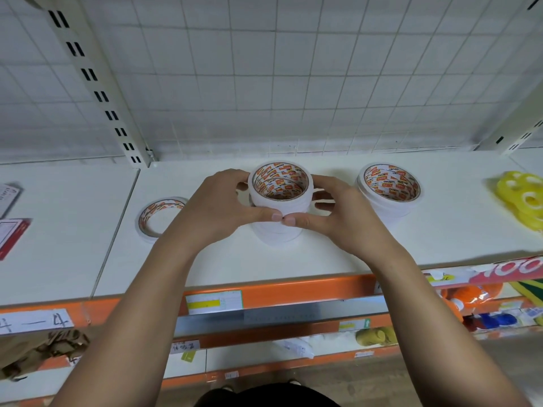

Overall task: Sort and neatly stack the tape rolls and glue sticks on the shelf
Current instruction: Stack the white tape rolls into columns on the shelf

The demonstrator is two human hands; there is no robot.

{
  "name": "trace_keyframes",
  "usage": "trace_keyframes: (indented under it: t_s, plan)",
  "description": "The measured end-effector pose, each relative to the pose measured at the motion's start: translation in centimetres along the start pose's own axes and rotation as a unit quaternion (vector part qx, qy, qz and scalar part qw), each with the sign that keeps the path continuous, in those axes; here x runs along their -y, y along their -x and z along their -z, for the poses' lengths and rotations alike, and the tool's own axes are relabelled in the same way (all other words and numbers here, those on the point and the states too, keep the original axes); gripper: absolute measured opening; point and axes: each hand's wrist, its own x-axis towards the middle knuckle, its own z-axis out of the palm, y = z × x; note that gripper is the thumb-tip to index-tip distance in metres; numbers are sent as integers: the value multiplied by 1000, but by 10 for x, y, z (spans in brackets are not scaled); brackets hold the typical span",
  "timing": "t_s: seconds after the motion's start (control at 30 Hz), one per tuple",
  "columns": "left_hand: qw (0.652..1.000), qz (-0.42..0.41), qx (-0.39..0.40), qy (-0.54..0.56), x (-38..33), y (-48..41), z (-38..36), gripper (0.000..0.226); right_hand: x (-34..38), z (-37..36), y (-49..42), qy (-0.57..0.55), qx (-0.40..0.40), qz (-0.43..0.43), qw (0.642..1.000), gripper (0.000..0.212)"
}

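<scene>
Standing in the middle of the smooth white shelf [323, 254]: central stack [276, 230] of flat white tape rolls, round, matte on the outside, with cardboard cores printed in orange and white. Topmost roll sitting slightly off-line from those below.

Clasped on the side left of the central stack by the left hand [217, 207], fingers curled round the back of the upper rolls, thumb laid across the near face. Clasped likewise on the opposite side by the right hand [338, 212], fingers wrapped behind, thumb stretched forward, its tip touching the other thumb's tip at the front of the central stack. Both hands closed on the rolls, nothing else held.

Right of the central stack, apart from it: second stack [388, 189] of the same white rolls, upright, untouched. Left of the central stack, partly hidden behind the left wrist: single roll [160, 215] lying flat.

Far right of the central stack: translucent yellow rolls [517, 198], glossy, blurred. Far left: flat red-and-white boxes [11, 236].

Behind the central stack: white wire grid panel [264, 83] of square cells. In front and below: glossy orange edge strip [293, 284] with a paper price label [213, 301].
</scene>
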Motion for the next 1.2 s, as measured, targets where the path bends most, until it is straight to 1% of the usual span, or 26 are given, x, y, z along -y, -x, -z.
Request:
trace_keyframes:
  t_s: [0.1, 0.23, 0.3, 0.4, 0.47, 0.53, 0.6, 0.73, 0.8, 0.9, 0.97, 1.07, 1.2]
  plan:
    - [1000, 13, 8, 5, 5, 1, -2, 72, -1, -4, 0, -10, 4, -1, 1000, 73]
    - [999, 14, 31, 8, 8, 3, -8, 76, -5, -6, 1, -11, 14, -9, 1000, 75]
    - [999, 16, 30, 4, 9, 3, -10, 73, -7, -8, 1, 6, 17, -9, 1000, 77]
    - [1000, 7, 24, -2, 11, 1, -13, 66, -9, -10, 0, 22, 13, -3, 1000, 73]
    - [1000, 0, 22, -11, 12, 0, -16, 64, -11, -11, -1, 30, 8, -3, 999, 73]
    - [1000, 3, 16, -17, 14, -1, -19, 65, -12, -12, -1, 36, 9, -3, 999, 77]
    - [1000, 12, 14, -12, 15, -1, -20, 71, -16, -13, 0, 18, 17, -11, 1000, 79]
    - [999, 25, 30, 26, 17, 2, -22, 88, -20, -15, 2, 7, 40, -34, 999, 74]
    - [999, 24, 31, 23, 17, 2, -24, 85, -20, -17, 3, 15, 36, -34, 999, 70]
    - [999, 22, 25, 5, 15, 2, -24, 67, -18, -19, 3, 23, 21, -37, 999, 66]
    - [1000, 19, 25, 0, 13, 1, -22, 60, -19, -21, 2, 24, 7, -40, 999, 65]
    - [999, 19, 33, 7, 14, 2, -21, 62, -19, -22, 2, 28, 13, -44, 999, 73]
    - [999, 5, 47, 18, 14, 5, -21, 78, -12, -16, 5, 2, 12, -30, 999, 87]
